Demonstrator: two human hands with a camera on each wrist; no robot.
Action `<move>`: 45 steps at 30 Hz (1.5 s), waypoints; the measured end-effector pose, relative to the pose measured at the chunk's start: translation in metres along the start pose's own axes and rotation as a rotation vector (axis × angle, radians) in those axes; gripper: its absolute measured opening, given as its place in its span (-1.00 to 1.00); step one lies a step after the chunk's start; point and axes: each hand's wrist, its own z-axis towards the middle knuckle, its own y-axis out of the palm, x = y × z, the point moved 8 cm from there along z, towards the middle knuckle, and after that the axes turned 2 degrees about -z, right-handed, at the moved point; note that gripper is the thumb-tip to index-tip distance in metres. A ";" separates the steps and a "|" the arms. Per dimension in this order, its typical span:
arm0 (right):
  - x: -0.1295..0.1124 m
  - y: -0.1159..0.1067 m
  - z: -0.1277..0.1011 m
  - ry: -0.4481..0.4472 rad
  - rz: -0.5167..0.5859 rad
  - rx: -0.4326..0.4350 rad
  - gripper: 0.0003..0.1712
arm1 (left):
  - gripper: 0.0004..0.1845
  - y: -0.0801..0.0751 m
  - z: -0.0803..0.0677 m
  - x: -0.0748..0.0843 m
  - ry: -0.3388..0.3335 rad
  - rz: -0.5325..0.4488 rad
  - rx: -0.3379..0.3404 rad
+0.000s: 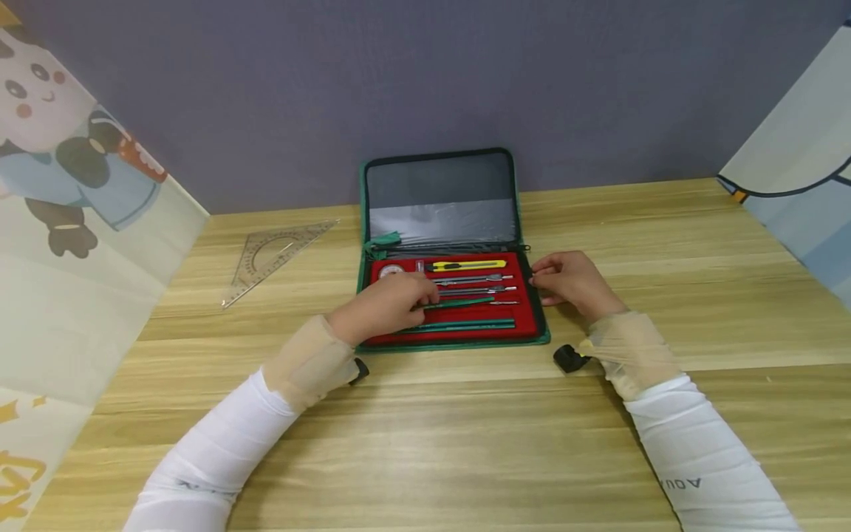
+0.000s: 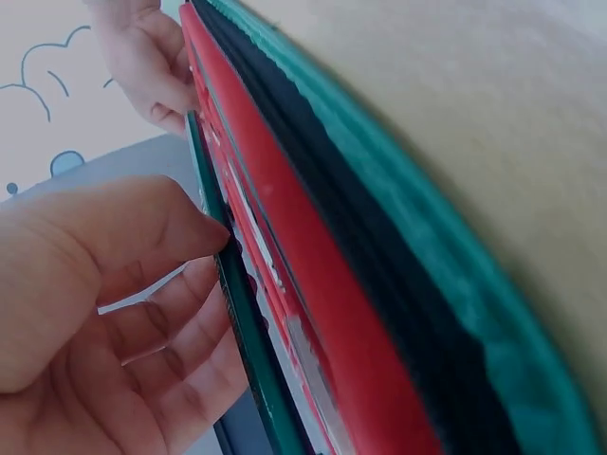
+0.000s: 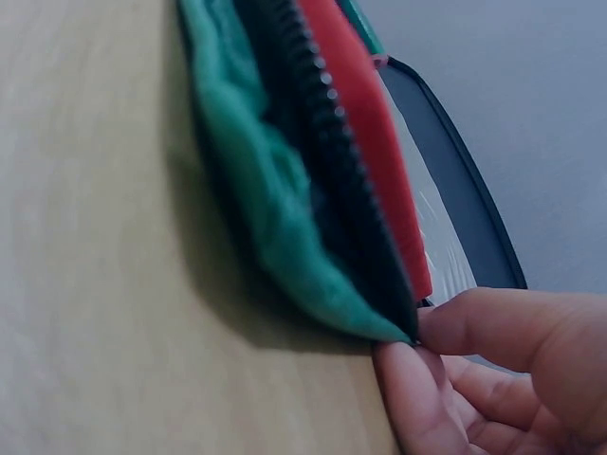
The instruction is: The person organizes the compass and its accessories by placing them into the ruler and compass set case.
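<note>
A green zip case (image 1: 439, 346) lies unfolded on the table, its red insert (image 1: 525, 314) holding drawing tools. My left hand (image 1: 392, 301) is over the left part of the insert and pinches a green pencil (image 1: 465, 302) between thumb and fingers. The pencil (image 2: 248, 327) is tilted slightly across its row; my hand hides its left end. Below it lie more green pencils (image 1: 472, 324). At the case's right side, my right hand (image 1: 572, 281) pinches the black zip edge (image 3: 375, 256) between thumb and fingers.
A yellow utility knife (image 1: 468, 265), metal compasses (image 1: 475, 279) and a round white piece (image 1: 391, 270) sit in the insert. The lid (image 1: 442, 177) leans against the grey back panel (image 1: 598, 89). A clear set square (image 1: 279, 255) lies on the wooden table (image 1: 432, 443) to the left.
</note>
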 end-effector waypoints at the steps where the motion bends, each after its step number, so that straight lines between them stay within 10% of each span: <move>1: 0.000 0.000 0.000 0.002 -0.001 0.000 -0.58 | -0.73 0.001 0.001 0.002 0.009 -0.009 -0.008; 45: -0.001 0.000 0.000 0.013 -0.008 -0.008 -0.58 | -0.81 0.011 0.008 0.014 0.037 -0.053 -0.074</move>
